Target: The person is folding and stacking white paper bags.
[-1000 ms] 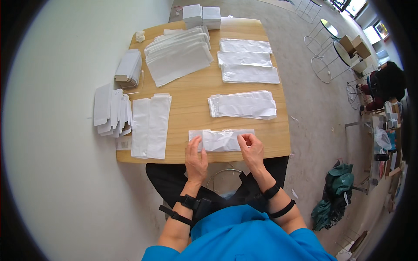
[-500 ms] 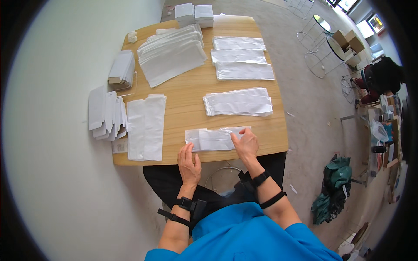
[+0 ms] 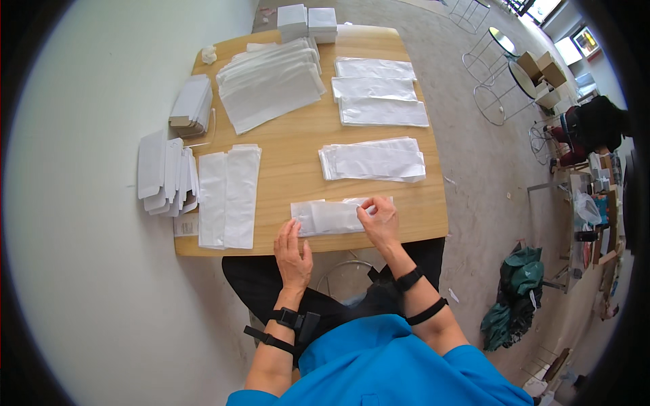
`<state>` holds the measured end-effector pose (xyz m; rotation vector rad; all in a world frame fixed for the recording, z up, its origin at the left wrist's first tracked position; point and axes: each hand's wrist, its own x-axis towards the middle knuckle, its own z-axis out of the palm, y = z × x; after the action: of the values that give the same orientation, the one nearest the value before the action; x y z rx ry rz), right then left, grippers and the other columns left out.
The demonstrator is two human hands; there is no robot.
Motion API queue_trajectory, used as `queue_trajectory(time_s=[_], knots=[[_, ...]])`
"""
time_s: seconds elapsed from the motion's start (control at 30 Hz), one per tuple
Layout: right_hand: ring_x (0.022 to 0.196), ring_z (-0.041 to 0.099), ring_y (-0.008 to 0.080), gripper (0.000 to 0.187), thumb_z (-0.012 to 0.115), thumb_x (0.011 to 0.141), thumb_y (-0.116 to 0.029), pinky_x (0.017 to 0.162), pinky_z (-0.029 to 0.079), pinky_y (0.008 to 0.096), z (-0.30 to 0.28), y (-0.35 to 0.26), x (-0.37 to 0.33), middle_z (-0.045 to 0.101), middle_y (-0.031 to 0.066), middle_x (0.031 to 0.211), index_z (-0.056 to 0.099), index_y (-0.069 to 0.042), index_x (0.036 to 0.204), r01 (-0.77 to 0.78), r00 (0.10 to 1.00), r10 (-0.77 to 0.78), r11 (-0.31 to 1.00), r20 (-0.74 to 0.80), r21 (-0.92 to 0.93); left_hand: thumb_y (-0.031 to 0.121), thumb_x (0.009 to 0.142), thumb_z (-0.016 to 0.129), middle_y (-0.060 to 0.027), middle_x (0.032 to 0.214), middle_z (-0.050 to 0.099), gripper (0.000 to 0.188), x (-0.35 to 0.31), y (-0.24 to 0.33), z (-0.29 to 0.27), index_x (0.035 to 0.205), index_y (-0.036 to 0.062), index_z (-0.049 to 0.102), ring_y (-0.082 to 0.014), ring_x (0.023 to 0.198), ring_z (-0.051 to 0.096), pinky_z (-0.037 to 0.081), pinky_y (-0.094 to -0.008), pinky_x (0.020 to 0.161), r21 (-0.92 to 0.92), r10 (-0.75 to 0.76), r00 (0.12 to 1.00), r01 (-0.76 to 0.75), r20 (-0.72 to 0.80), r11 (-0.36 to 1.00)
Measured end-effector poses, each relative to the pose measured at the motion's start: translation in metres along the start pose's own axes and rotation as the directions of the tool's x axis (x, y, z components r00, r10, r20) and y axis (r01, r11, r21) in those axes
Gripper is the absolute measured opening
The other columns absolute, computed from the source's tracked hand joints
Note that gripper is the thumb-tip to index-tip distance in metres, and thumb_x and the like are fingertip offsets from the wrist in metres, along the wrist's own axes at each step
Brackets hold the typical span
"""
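Note:
In front of me, near the table's front edge, lies a folded white sheet (image 3: 332, 218), thin and slightly see-through. The thumb and fingertips of my right hand (image 3: 381, 223) pinch its right part. My left hand (image 3: 292, 260) rests with stretched fingers at the sheet's lower left corner, fingertips touching it. Just beyond is a stack of folded white sheets (image 3: 372, 160). Farther back on the right lie several more folded stacks (image 3: 383, 112). To the left, two long folded white stacks (image 3: 242, 196) lie side by side.
A fanned pile of large white sheets (image 3: 271, 88) covers the far left of the wooden table (image 3: 291, 159). White boxes (image 3: 292, 22) stand at the back, flattened white cartons (image 3: 152, 166) at the left edge by the wall. A person (image 3: 596, 125) sits at far right.
My right hand has shifted slightly left over the sheet, and its thumb and fingers have drawn closer together. My left hand stays nearly still.

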<state>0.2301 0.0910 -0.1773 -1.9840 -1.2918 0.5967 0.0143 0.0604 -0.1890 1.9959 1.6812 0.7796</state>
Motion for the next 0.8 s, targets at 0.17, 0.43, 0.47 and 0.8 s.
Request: queue_trajectory(time_s=[0.17, 0.43, 0.47, 0.8], knots=[[0.069, 0.06, 0.0066, 0.011, 0.066, 0.085, -0.01, 0.061, 0.047, 0.0221, -0.031, 0.015, 0.019, 0.065, 0.0031, 0.075, 0.061, 0.0, 0.086, -0.196, 0.979, 0.145, 0.863, 0.143, 0.466, 0.007, 0.08, 0.062, -0.0141, 0.137, 0.045, 0.053, 0.008, 0.012, -0.008, 0.13, 0.002, 0.046, -0.0326, 0.13, 0.039, 0.03, -0.0436, 0.11, -0.032, 0.05, 0.996, -0.052, -0.079, 0.998], [0.071, 0.057, 0.0046, 0.009, 0.062, 0.089, -0.007, 0.064, 0.047, 0.0198, -0.06, 0.02, 0.026, 0.063, -0.0005, 0.081, 0.062, 0.0, 0.096, -0.108, 0.994, 0.099, 0.853, 0.045, 0.51, 0.012, 0.079, 0.064, -0.0134, 0.144, 0.039, 0.061, 0.014, 0.021, -0.007, 0.135, 0.0042, 0.042, -0.0338, 0.137, 0.031, 0.023, -0.0486, 0.114, -0.026, 0.173, 0.985, -0.173, 0.007, 0.985], [0.072, 0.057, 0.0047, 0.01, 0.062, 0.09, -0.006, 0.065, 0.047, 0.02, -0.063, 0.024, 0.025, 0.063, -0.0003, 0.082, 0.062, 0.0, 0.098, -0.109, 0.994, 0.1, 0.865, 0.044, 0.49, 0.012, 0.079, 0.064, -0.0134, 0.144, 0.039, 0.061, 0.013, 0.022, -0.007, 0.135, 0.0042, 0.042, -0.0338, 0.137, 0.031, 0.023, -0.0486, 0.114, -0.022, 0.173, 0.985, -0.173, 0.007, 0.985], [0.078, 0.059, 0.006, 0.01, 0.059, 0.092, -0.005, 0.071, 0.048, 0.0208, -0.106, 0.072, 0.015, 0.064, 0.0, 0.087, 0.062, 0.0, 0.099, -0.16, 0.986, 0.163, 0.892, 0.029, 0.422, 0.028, 0.082, 0.068, -0.0116, 0.153, 0.028, 0.077, 0.02, 0.038, 0.01, 0.146, 0.0058, 0.03, -0.0318, 0.144, 0.018, 0.005, -0.0499, 0.117, 0.092, 0.252, 0.928, -0.287, 0.274, 0.954]])
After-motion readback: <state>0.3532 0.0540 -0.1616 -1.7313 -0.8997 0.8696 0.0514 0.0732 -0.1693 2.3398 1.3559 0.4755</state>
